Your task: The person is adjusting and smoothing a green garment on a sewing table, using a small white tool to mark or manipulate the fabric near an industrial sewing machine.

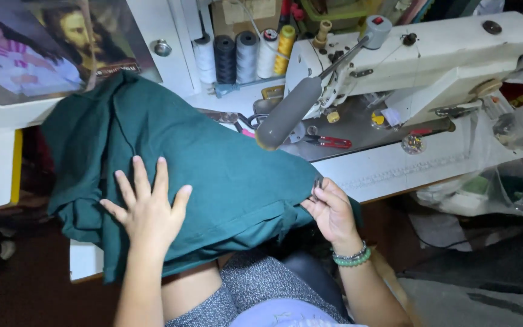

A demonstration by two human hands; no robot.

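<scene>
Your left hand (149,212) lies flat on the dark green fabric (213,169), its fingers spread wide and gripping nothing, just pressing down on the cloth. The fabric is draped over the front edge of the white sewing table (394,166) and hangs toward your lap, bunched in folds at its left side. Your right hand (331,209) sits at the fabric's right edge, with thumb and fingertips drawn together in a pinch on the hem; something small and dark shows at the fingertips, but you cannot tell what it is. A green bead bracelet (351,257) circles your right wrist. Behind the cloth stands the white sewing machine (431,54), with a grey padded handle (289,112) angled toward the fabric. Red-handled snips (329,142) lie on the machine bed, and 5 thread spools (243,54) stand in a row behind.
</scene>
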